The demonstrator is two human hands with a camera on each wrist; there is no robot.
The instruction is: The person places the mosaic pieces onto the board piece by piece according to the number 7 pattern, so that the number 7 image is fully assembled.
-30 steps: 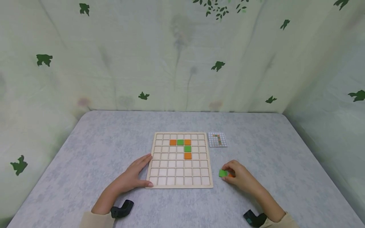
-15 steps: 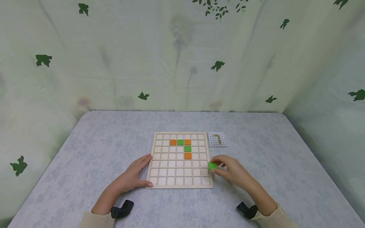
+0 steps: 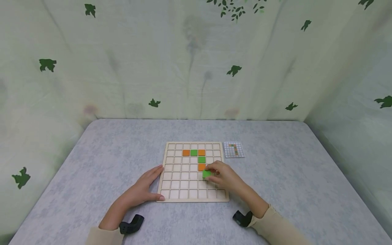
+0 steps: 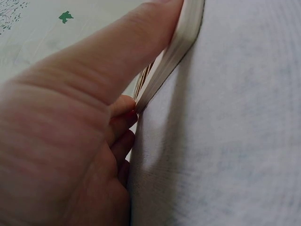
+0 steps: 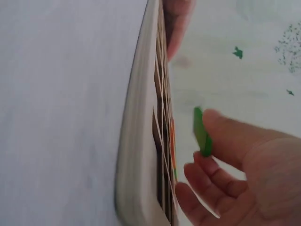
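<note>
A wooden grid board (image 3: 178, 194) lies on the table, holding orange and green square tiles in a bent line. Over its middle right part, my right hand (image 3: 228, 177) pinches a green tile (image 3: 206, 174) between thumb and fingers, just below the lowest orange tile (image 3: 201, 167). The right wrist view has this green tile (image 5: 202, 132) tilted, above the board's surface. My left hand (image 3: 141, 189) rests at the board's left edge, fingers along the side and thumb on the near corner. In the left wrist view, the thumb (image 4: 117, 52) lies over the board's rim (image 4: 176, 54).
A small card (image 3: 234, 150) printed with a grid and a bent line of coloured squares lies beside the board's upper right corner. Black wrist devices (image 3: 131, 224) sit at both wrists. Fabric with green leaf shapes hangs behind the table (image 3: 128, 136).
My right hand has moved left from beside the board to over it, carrying the green tile. An orange patch seen at that hand earlier no longer shows. My left hand has stayed still.
</note>
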